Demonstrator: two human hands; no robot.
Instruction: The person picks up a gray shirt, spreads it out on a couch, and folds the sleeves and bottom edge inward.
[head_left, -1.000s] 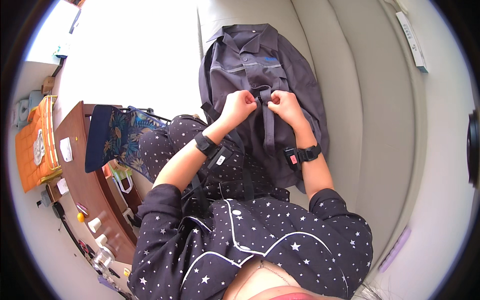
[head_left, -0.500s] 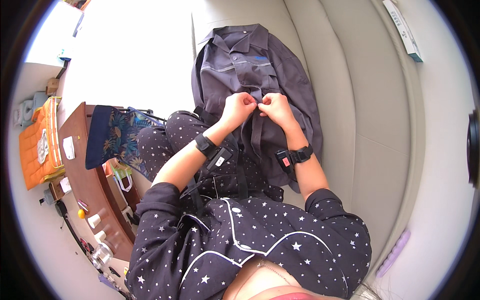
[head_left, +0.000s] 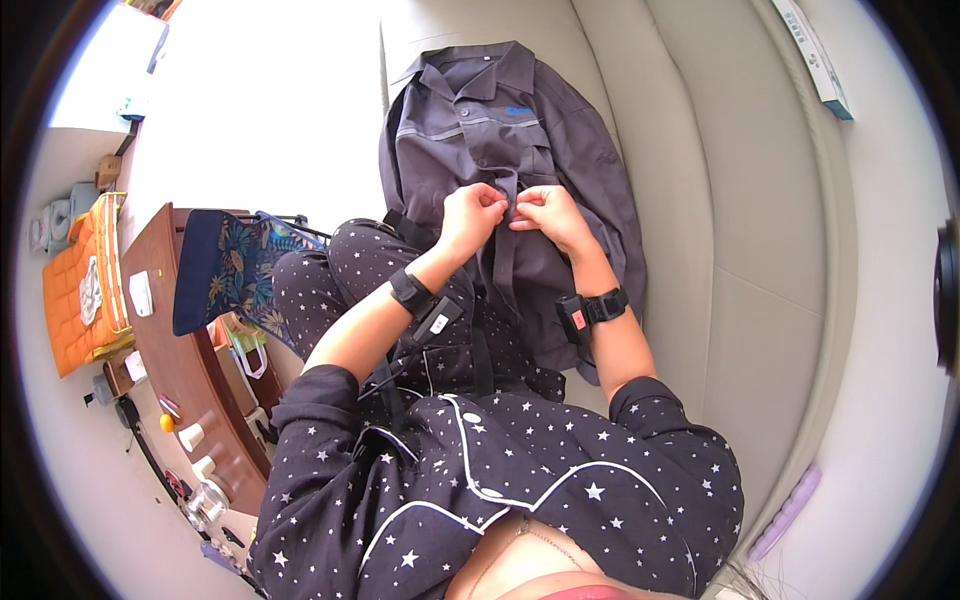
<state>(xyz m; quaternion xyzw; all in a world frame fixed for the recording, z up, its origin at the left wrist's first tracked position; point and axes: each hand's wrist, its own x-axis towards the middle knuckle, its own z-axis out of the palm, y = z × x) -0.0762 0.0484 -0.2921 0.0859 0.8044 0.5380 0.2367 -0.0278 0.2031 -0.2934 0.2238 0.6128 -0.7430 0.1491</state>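
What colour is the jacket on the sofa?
The jacket is mostly dark grey; it shows best in the head view.

Bright daylight fills the room, coming from the upper left, where a broad patch burns out to pure white and swallows all detail. Its glare eats softly into the near edge of a beige sofa (head_left: 670,250). From where I stand, shadows are gentle: faint grey ones settle in the folds of a dark grey jacket (head_left: 575,150), whose weave stays clear. The left hand (head_left: 470,218) and right hand (head_left: 552,216) look crisp and pale-lit, though the fingertips are too small to read finely. Toward the rim, a brown table (head_left: 190,375) bows, small items beyond it stretch and soften, and black corners close in, fringed bluish-violet
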